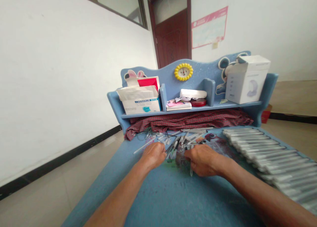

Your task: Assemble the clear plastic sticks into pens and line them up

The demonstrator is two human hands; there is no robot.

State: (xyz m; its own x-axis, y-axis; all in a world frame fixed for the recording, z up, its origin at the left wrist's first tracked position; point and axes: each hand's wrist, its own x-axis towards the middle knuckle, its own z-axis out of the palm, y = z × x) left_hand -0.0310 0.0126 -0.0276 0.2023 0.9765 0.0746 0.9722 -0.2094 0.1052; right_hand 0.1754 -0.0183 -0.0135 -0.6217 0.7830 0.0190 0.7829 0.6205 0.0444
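A loose heap of pen parts (184, 139), clear barrels, caps and dark pieces, lies on the blue desk top (170, 197) in front of me. At the heap's near left edge is my left hand (154, 155), its fingers curled closed; whatever they hold is hidden. My right hand (204, 160) is closed at the right side of the heap. A pale, see-through pen piece (191, 171) pokes out below its fingers, blurred by motion. Farther right, several white and clear pens (269, 157) lie side by side in a stacked row.
Behind the heap, a red checked cloth (190, 119) is bunched under the blue shelf (148, 114). On the shelf stand a mask box (141, 104), stacked papers (178, 105), a red round tin (198, 102) and a tall white box (247, 80). A yellow flower-shaped clock (183, 72) is on the backboard.
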